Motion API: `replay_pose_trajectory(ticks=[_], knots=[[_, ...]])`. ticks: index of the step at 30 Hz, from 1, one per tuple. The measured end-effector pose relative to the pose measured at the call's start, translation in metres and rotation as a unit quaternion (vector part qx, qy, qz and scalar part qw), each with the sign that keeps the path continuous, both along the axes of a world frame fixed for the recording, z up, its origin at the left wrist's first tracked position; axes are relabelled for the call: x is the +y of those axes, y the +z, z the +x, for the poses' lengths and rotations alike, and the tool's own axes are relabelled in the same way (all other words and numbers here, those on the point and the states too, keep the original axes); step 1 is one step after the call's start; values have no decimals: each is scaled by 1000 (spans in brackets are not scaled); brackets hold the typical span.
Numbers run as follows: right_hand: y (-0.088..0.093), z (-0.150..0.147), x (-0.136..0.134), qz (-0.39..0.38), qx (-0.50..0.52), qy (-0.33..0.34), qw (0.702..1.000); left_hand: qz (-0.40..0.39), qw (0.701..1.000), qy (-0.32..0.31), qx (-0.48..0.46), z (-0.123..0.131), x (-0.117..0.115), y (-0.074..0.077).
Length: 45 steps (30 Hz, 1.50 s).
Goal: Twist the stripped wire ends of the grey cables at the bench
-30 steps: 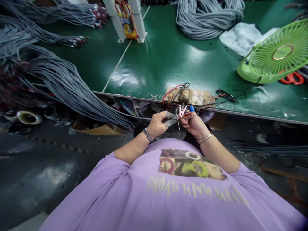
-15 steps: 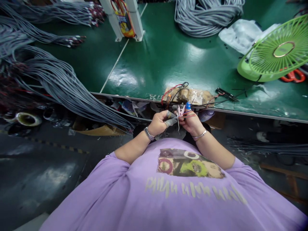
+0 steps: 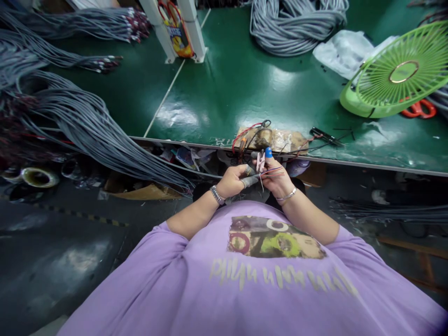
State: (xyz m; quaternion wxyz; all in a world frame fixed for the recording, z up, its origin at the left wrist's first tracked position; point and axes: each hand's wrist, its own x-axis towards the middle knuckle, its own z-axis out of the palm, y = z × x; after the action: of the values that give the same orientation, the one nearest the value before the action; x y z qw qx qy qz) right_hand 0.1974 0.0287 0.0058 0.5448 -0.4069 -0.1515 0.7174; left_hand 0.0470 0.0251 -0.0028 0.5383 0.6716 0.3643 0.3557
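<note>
My left hand (image 3: 234, 181), with grey covers on thumb and forefinger, is closed on the end of a grey cable (image 3: 206, 175) that runs in from the left. Thin red, dark and white wires (image 3: 272, 171) fan out of that end across the fingers of my right hand (image 3: 280, 183). A blue cover sits on the right thumb, which points up. Between thumb and fingers, my right hand grips a small pale pink clip-like tool (image 3: 261, 162), its two prongs apart and upward. Part of the tool is hidden by the fingers.
A taped cardboard piece (image 3: 285, 140) with red and black leads lies at the edge of the green table (image 3: 224, 102). Grey cable bundles (image 3: 80, 107) hang off the left side. A green fan (image 3: 399, 74), red-handled scissors (image 3: 418, 108) and a coiled cable (image 3: 297, 28) lie farther back.
The pink tool has tilted upright and come clear of the left fingertips. My left hand has shifted slightly down, while the wires stay across the right fingers. The view has shifted slightly.
</note>
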Motion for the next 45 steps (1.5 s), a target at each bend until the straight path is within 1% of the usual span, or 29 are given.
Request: replay_pose_trajectory(ticks=[4, 7, 10, 14, 17, 19, 22, 26, 27, 29, 31, 33, 37, 40, 45], knots=[[-4, 0, 1, 0, 20, 0, 1000, -1, 1000, -1, 27, 1, 0, -1], [-7, 1, 1, 4, 21, 20, 1000, -8, 1000, -6, 15, 1, 0, 1], [-11, 1, -2, 6, 27, 23, 999, -12, 1000, -18, -1, 0, -1, 3], [-17, 3, -5, -7, 40, 25, 999, -21, 998, -63, -9, -8, -4, 5], [-22, 6, -7, -13, 59, 44, 997, -26, 995, -100, -13, -15, -9, 5], [-26, 9, -9, -11, 73, 61, 995, -25, 994, -109, -16, -20, -13, 6], [-30, 13, -10, -21, 82, 73, 994, -13, 994, -107, -13, -28, -20, 11], [-29, 15, -13, -25, 74, 95, 992, 15, 990, -143, -3, -38, -33, 23], [-27, 16, -13, -18, 73, 102, 992, 23, 990, -138, -9, -40, -37, 25], [-24, 18, -14, 0, 72, 114, 991, 38, 994, -98, -34, -43, -43, 28], [-20, 19, -13, 16, 66, 122, 990, 52, 996, -46, -56, -44, -46, 28], [-16, 20, -12, 29, 53, 129, 990, 66, 996, -17, -55, -42, -46, 26], [-11, 21, -8, 59, -1, 124, 991, 77, 996, 23, -36, -30, -35, 17], [-9, 20, -9, 63, -39, 115, 991, 68, 995, 58, -43, -22, -22, 9], [-8, 16, -8, 37, -32, 80, 996, 60, 995, 59, -47, -12, -6, 1]])
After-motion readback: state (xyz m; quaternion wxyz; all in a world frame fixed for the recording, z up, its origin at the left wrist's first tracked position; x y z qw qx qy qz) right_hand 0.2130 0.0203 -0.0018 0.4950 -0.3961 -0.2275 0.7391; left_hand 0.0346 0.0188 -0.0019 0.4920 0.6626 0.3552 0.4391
